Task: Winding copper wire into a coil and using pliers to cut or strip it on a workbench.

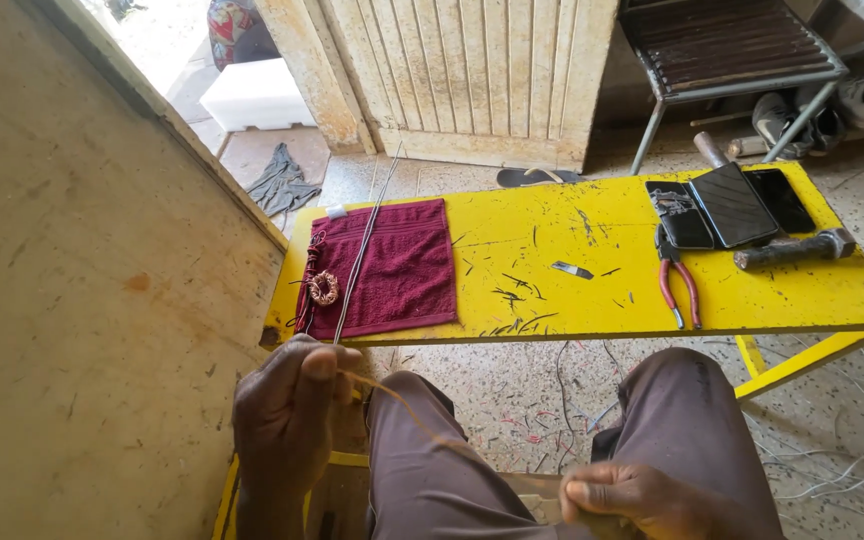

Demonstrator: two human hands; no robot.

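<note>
Gripping a thin metal rod (360, 255) upright in a closed fist, the left hand (284, 420) has its fingers pressed together around the lower end, thumb on top, apparently to steady it as a core. A copper wire (407, 412) runs taut from that fist across the lap to the right hand (632, 497), whose fingers pinch it near the knee, seemingly to keep tension. Yellow tabletop (542, 250), scratched, set ahead of the knees within reach. On it: maroon towel (402, 265) at the left, likely as a pad, carrying a small wound copper coil (323, 288) near its left edge; red-handled pliers (677, 275); dark phone with wallet case (727, 205); hammer (794, 248) at the right end. Wire offcuts litter the floor (512, 400) beneath.
</note>
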